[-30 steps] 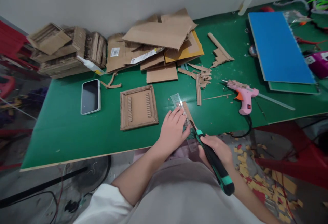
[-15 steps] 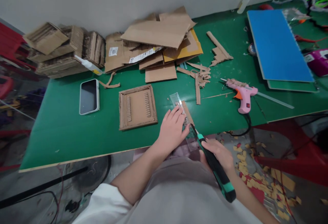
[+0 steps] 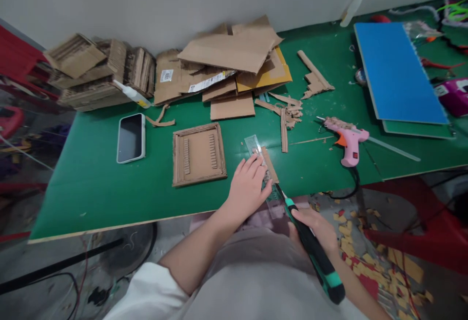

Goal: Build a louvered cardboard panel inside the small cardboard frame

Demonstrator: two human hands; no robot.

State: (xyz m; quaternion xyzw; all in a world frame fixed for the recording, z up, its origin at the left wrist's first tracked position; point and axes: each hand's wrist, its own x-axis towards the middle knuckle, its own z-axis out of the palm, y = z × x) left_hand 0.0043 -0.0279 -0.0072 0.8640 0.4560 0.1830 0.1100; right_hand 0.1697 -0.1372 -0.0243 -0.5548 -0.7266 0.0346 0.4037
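My left hand [image 3: 248, 183] lies flat over a clear plastic ruler [image 3: 252, 144], its fingers stretched out and pressing down on it. Beneath the ruler's right edge a small strip of brown cardboard [image 3: 269, 165] sticks out. In my right hand [image 3: 319, 230] is a utility knife [image 3: 310, 247] with a black and green handle. Its blade points up and left, at the near end of the strip; I cannot tell whether it touches. The ruler's near end juts past the table edge. To the left sits a square cardboard tray [image 3: 199, 181] with two ridged strips inside.
A phone [image 3: 130, 138] lies left on the green table [image 3: 98, 188]. Behind are stacked cardboard pieces [image 3: 226, 51], cardboard boxes [image 3: 91, 86] and a glue bottle [image 3: 131, 94]. Cardboard scraps [image 3: 290, 112], a pink glue gun [image 3: 349, 139] and a blue board [image 3: 400, 71] are rightward.
My right hand has drawn the knife slightly down and right, toward my body, and the blade sits farther along the strip. My left hand stays on the ruler. The whole view has shifted slightly.
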